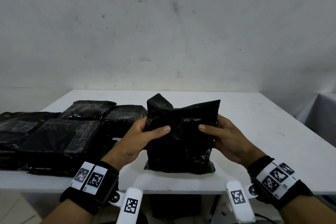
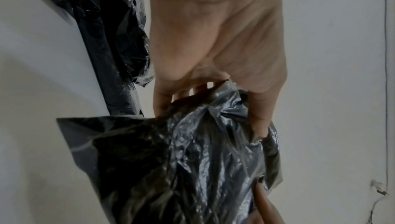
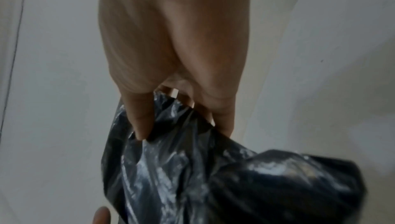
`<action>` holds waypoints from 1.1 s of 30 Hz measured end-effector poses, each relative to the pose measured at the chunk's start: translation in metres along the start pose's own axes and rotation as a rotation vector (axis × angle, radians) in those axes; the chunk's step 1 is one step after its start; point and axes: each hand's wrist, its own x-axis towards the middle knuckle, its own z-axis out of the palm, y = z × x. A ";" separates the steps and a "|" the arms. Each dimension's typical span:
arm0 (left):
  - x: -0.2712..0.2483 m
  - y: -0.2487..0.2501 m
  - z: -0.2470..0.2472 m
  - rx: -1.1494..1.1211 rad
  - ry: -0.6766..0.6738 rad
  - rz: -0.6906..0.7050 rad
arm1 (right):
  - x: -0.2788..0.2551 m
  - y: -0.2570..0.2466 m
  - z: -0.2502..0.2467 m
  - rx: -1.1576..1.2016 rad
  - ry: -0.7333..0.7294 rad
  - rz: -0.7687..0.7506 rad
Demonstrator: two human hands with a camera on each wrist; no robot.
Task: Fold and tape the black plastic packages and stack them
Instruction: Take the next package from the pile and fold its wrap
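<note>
Both hands gripped the black package (image 1: 180, 138): my left hand (image 1: 143, 140) and right hand (image 1: 227, 138) pinched its upper sides, thumbs in front. It stood upright on the worktop (image 1: 254, 123), beside the finished packages (image 1: 60, 132). I judged the loose top needed one flat, tight fold before taping.

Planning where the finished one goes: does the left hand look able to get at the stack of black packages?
Probably yes: the stack lies just beside the left hand, nothing between, though it now grips the upright package.

Both hands, left hand (image 1: 143, 138) and right hand (image 1: 225, 137), grip a package (image 1: 179, 143) (thumbs in front, facing inward).
</note>
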 end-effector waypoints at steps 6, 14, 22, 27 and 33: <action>-0.002 0.003 -0.002 -0.040 0.027 -0.023 | -0.001 0.000 -0.003 0.025 -0.063 0.035; -0.001 0.005 0.000 -0.015 0.067 0.018 | 0.001 0.000 0.008 0.065 -0.011 -0.022; 0.001 0.015 0.000 -0.073 0.150 0.044 | -0.008 0.003 -0.003 0.035 -0.217 0.110; 0.001 0.015 0.005 -0.083 0.175 0.045 | -0.008 0.002 0.007 -0.004 -0.192 0.049; -0.005 0.019 -0.001 -0.084 0.020 0.023 | -0.005 0.002 0.006 0.050 -0.084 -0.055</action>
